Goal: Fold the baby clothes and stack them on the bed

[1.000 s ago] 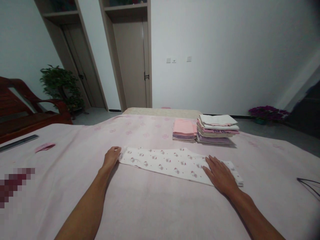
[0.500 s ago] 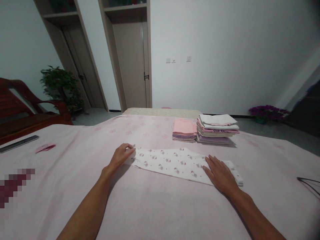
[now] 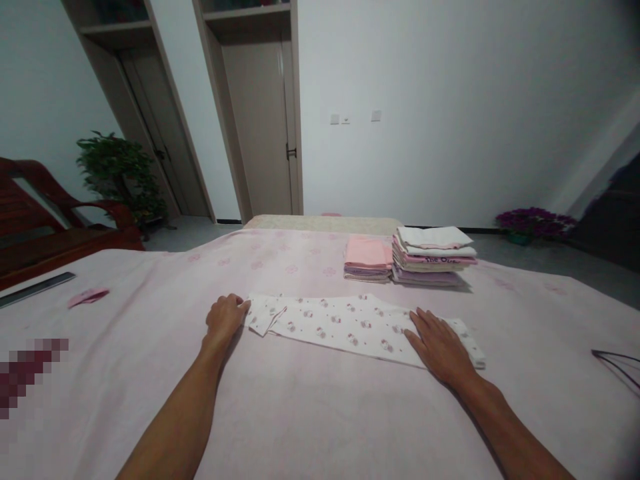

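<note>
White printed pants (image 3: pixel 335 325), patterned with small cartoon figures, lie folded lengthwise across the pink bedspread. My left hand (image 3: pixel 225 319) has its fingers closed on the narrow left end, where a flap of the cloth is creased over. Spread flat, my right hand (image 3: pixel 437 343) rests on the pants near their right end, fingers apart, and covers part of the print there.
Beyond the pants stand a shorter pile of folded pink clothes (image 3: pixel 369 257) and a taller stack of folded clothes (image 3: pixel 434 259). A small pink cloth item (image 3: pixel 88 297) and a dark flat bar (image 3: pixel 37 289) lie at the left. Thin black loops (image 3: pixel 617 363) lie at the right edge.
My left hand has moved left, drawing out the pants' left end, which now reaches farther and shows a creased flap. My right hand stays in place.
</note>
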`<state>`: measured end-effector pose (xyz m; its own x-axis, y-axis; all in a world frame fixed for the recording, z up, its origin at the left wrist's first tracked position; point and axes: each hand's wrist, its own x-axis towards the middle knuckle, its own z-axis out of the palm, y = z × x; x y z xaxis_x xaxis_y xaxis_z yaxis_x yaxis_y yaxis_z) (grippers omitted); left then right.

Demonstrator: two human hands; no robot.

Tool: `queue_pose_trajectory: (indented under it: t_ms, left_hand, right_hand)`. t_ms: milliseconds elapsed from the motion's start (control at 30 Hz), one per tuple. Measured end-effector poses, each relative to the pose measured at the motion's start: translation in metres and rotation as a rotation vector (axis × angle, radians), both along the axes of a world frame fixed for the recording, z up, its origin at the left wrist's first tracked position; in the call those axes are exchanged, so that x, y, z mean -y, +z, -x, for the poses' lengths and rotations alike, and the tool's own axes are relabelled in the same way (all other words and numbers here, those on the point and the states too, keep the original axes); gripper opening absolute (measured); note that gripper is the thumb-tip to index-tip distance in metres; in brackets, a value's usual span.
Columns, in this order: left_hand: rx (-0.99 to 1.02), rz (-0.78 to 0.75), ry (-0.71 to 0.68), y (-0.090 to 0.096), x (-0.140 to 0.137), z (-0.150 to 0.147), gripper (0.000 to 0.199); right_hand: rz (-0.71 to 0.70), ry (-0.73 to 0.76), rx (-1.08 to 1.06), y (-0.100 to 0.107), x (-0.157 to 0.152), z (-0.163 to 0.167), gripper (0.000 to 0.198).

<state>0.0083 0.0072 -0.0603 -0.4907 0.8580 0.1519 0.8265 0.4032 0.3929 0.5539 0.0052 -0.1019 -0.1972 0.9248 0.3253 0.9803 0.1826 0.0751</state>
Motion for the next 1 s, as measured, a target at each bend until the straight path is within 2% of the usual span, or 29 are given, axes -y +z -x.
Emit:
queue_pose_trajectory:
  t_ms: [200, 400, 533, 733, 867, 1000]
  left_hand:
    - [0.010, 0.012, -0.018, 0.000, -0.012, -0.011, 0.030]
    - [0.011, 0.046, -0.007, -0.003, -0.019, -0.012, 0.050]
    - [-0.021, 0.067, -0.040, -0.004, -0.018, -0.003, 0.041]
    - [-0.083, 0.087, 0.022, -0.007, -0.019, 0.011, 0.041]
    - [-0.133, 0.039, -0.004, -0.008, -0.017, 0.007, 0.036]
    - [-0.207, -0.074, -0.007, -0.001, -0.006, -0.006, 0.038]
  right_hand:
    - [0.003, -0.009, 0.015, 0.001, 0.000, 0.001, 0.061]
    - [0.013, -0.011, 0.020, 0.004, 0.002, 0.003, 0.061]
    - [0.019, -0.020, 0.034, 0.006, 0.003, 0.003, 0.061]
    - [0.025, -0.006, 0.030, 0.006, 0.003, 0.002, 0.060]
    - [0.021, -0.005, 0.025, 0.007, 0.004, 0.003, 0.059]
    - [0.024, -0.004, 0.014, 0.007, 0.004, 0.004, 0.058]
